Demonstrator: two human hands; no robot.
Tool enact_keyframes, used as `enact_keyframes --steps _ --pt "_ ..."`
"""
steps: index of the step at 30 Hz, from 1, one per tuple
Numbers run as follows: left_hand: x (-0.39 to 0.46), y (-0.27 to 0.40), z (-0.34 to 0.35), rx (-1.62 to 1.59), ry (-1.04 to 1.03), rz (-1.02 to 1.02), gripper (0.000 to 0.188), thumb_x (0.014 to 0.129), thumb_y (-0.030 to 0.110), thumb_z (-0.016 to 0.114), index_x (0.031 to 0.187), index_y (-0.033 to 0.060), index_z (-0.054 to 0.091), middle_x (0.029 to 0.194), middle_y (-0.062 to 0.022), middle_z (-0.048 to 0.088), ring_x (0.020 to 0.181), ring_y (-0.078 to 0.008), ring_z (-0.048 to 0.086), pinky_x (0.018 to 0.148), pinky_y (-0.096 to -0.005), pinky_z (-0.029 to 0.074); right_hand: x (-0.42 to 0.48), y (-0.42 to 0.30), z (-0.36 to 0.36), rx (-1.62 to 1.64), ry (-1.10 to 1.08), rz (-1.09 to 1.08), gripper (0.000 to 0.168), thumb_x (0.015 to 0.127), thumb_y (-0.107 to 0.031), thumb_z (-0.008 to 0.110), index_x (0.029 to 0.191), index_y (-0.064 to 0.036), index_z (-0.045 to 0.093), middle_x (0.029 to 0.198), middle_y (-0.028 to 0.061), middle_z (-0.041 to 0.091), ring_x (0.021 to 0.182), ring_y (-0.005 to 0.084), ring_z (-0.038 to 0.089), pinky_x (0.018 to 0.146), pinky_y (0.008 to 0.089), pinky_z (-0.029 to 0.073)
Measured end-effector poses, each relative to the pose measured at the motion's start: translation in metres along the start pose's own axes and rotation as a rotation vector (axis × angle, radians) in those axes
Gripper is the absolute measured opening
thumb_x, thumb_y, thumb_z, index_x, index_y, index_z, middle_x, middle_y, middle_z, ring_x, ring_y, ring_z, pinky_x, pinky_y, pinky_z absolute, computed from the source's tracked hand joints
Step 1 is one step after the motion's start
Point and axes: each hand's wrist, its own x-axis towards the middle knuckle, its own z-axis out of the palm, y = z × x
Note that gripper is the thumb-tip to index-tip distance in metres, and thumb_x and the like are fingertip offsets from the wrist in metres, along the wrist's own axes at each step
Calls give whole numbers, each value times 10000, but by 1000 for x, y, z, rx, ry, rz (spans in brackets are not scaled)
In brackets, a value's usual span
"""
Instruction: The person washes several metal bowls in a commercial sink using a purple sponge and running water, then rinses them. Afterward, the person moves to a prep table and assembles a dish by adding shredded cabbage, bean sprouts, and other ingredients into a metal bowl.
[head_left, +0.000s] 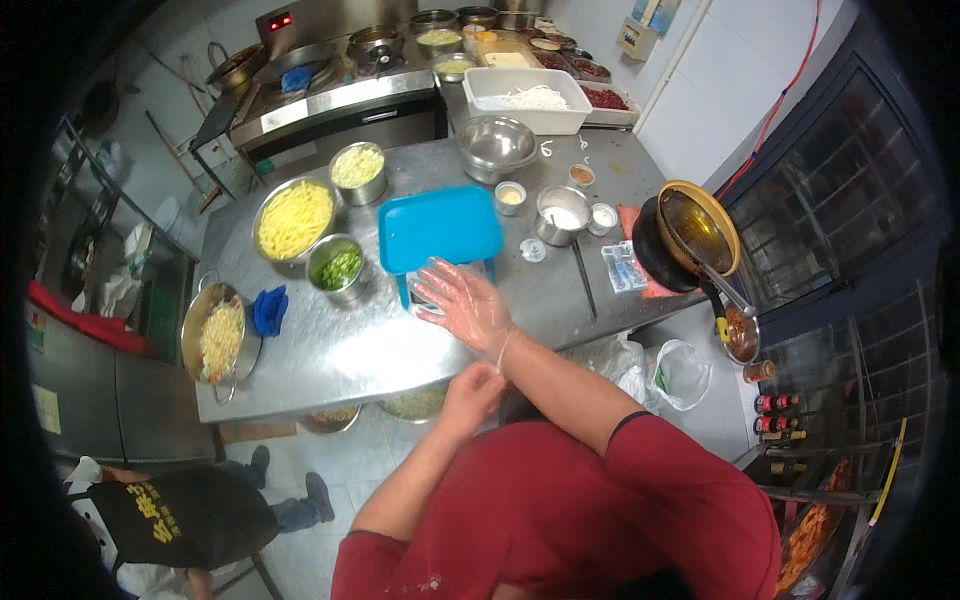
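A clear plastic glove covers my right hand (471, 309), which is held palm down with the fingers spread and nothing in it. At the right wrist, the fingers of my left hand (472, 394) are pinched on the cuff of the plastic glove (507, 351). My left hand is bare. Just beyond the gloved fingers is a blue plastic tray (441, 229), resting on a scale (411, 295) that my right hand partly covers. To its left stand steel containers of chopped green onion (336, 266), pale yellow strips (294, 221) and chopped pale vegetable (358, 166).
A two-handled steel pot (251, 352) and a blue cloth (270, 310) are at the table's left. Toward the right are a steel pot of white powder (562, 217), chopsticks (583, 281) and a strainer over a black pot (697, 229). A person in a black apron (187, 514) is at lower left.
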Motion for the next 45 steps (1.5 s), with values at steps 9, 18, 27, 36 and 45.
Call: enact_keyframes --steps 9,18,27,36,45 --pt "-4 -69 -66 676 392 -224 165 818 171 586 846 8 593 759 -120 623 685 -186 589 640 -307 466 155 -190 -100 -752 609 -137 175 863 -256 535 766 -111 546 715 70 600 542 197 564 497 301 467" --pt "-149 -191 -51 647 839 -862 290 762 251 596 861 -22 608 679 -123 636 673 -215 621 659 -326 491 292 -441 -309 -2154 702 -159 513 792 -432 537 940 53 613 983 221 603 944 319 568 831 437 427" --pt "-141 -188 26 329 990 -886 269 763 263 592 868 18 623 778 -124 653 687 -210 637 665 -326 495 352 -472 -322 -2782 687 368 294 743 -282 546 975 -139 656 975 107 646 849 225 635 742 358 488" --pt "-139 -177 45 213 1147 -820 249 773 246 582 860 15 616 793 -136 654 691 -188 640 666 -314 500 332 -413 -238 -1344 1106 138 143 677 -77 567 806 -15 579 754 74 555 628 203 512 568 337 414" --pt "-204 -247 -27 475 1042 -971 296 702 296 626 864 50 649 933 -176 632 924 -308 591 807 -367 472 304 -425 -196 -1201 932 -69 151 663 -144 542 568 -121 427 489 72 399 369 236 399 354 345 314"
